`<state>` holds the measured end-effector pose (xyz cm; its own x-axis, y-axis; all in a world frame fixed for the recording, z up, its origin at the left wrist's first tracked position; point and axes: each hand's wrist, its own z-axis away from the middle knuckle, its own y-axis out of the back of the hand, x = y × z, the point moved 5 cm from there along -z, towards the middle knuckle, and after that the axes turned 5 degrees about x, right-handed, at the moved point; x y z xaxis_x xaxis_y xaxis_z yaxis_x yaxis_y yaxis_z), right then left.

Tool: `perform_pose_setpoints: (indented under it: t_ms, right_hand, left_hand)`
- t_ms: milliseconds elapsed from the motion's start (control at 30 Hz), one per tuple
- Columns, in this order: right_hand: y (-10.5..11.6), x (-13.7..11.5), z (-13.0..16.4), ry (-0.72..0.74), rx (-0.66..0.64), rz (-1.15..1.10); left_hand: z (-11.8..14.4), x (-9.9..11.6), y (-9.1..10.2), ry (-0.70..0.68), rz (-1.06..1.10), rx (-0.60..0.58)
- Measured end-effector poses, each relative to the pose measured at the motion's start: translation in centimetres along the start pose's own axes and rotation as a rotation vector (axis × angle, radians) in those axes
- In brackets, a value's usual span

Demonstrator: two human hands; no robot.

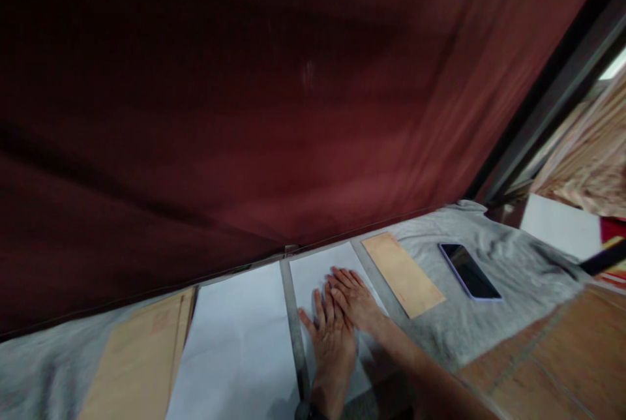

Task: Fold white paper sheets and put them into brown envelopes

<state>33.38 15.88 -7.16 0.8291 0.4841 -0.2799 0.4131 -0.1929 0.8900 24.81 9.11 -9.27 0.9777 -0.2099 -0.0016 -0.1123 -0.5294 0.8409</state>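
Observation:
Both hands lie flat on a white sheet of paper [313, 266] on the grey cloth. My left hand [333, 335] has its fingers spread and pointing away from me. Partly over its fingers rests my right hand [356, 299], also stretched out, with its thumb across the left hand. Neither one grips anything. To the left lies a larger white sheet [239, 335], apart from the first by a strip of cloth. A tan envelope [403, 275] is just right of my right hand.
Several tan envelopes [139, 348] lie at the far left. A phone [470, 272] with a purple edge is on the grey cloth [518, 263] to the right. Behind the cloth rises a dark red curtain [293, 113]. Tiled floor [567, 355] shows at lower right.

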Motion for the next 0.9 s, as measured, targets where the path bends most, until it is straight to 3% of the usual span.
perform_pose_setpoints:
  t_ms: [133,333,533,700,900]
  right_hand:
    - [-0.5,1.2,-2.0,-0.037,-0.003,0.089]
    - [-1.1,3.6,-4.8,-0.131,0.004,0.23]
    - [-1.3,4.9,-5.2,-0.212,0.061,0.283]
    - [-1.5,4.0,-2.4,-0.171,0.117,0.309]
    - [-0.9,1.6,4.8,-0.08,0.127,0.289]
  left_hand:
    - [-0.2,0.1,0.3,-0.013,0.012,0.026]
    - [-0.6,-0.1,0.1,0.104,0.039,-0.115]
    - [-0.5,-0.2,-0.3,0.175,0.052,-0.173]
    - [-0.5,0.0,-0.6,0.204,0.103,-0.188]
    - [-0.9,-0.2,-0.4,0.251,0.158,-0.251]
